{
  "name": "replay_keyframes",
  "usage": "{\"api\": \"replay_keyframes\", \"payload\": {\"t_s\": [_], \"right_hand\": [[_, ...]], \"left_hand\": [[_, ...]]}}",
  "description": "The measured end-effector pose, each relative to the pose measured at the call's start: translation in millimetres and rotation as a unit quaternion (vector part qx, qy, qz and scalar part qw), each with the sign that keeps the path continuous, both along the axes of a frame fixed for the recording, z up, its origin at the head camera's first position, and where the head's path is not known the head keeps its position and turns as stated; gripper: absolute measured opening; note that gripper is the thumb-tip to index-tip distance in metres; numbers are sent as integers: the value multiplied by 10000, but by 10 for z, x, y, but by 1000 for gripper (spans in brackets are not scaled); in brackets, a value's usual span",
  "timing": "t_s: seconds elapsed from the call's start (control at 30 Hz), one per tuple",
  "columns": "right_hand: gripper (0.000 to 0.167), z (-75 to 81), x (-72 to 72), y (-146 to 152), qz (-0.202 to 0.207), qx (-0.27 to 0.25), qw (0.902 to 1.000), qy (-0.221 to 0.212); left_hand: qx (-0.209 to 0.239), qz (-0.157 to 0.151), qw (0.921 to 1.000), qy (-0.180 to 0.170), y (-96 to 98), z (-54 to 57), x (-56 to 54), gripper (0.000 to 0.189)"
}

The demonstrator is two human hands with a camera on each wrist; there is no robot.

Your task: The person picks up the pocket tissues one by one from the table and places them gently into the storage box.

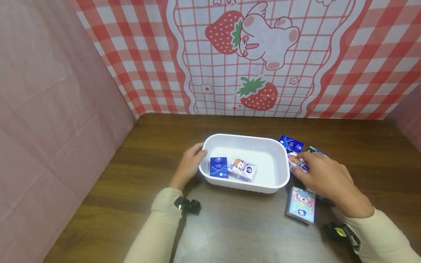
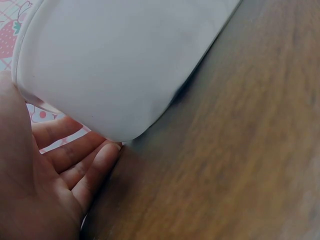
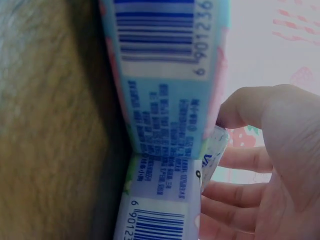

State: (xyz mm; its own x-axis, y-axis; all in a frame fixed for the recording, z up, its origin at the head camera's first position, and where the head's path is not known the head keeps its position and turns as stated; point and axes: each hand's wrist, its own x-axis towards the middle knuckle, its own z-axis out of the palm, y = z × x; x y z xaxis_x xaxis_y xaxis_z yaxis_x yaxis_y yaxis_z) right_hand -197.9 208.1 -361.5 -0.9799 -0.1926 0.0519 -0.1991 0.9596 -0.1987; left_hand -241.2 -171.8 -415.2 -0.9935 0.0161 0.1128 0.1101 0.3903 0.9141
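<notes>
Here the right hand (image 1: 325, 177) pinches a half-hidden packet (image 1: 293, 159), left hand (image 1: 190, 163) gripping tub (image 1: 270, 162)

The white, rounded-oblong plastic tub (image 1: 245, 142) is plain. I see paler swirls on its deep-blue, square-fronted packet (image 1: 218, 171), a red-capped cartoon on its lilac-and-white flat packet (image 1: 242, 169), red-and-white checks and strawberries across the hanging fabric backdrop (image 1: 138, 44), brown woodgrain on the tabletop (image 1: 131, 182).

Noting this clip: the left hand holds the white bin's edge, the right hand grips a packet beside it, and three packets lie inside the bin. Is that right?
Not three: the head view shows two, a blue packet and a patterned packet, inside the white bin. The rest is right.
</notes>
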Motion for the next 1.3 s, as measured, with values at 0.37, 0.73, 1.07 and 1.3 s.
{"api": "replay_keyframes", "payload": {"t_s": [0.37,0.73,1.07,1.3], "right_hand": [[67,31,17,0,-143,-205,9997,13],[63,39,15,8,-181,-310,9989,297],[65,46,1,13,-306,-337,9985,297],[64,40,20,8,-443,-503,9968,433]], "left_hand": [[-9,20,10000,-49,5,1,0,41],[6,31,10000,-31,3,-4,-2,41],[23,30,10000,-30,0,6,1,41],[-29,20,10000,-53,0,14,3,42]]}}
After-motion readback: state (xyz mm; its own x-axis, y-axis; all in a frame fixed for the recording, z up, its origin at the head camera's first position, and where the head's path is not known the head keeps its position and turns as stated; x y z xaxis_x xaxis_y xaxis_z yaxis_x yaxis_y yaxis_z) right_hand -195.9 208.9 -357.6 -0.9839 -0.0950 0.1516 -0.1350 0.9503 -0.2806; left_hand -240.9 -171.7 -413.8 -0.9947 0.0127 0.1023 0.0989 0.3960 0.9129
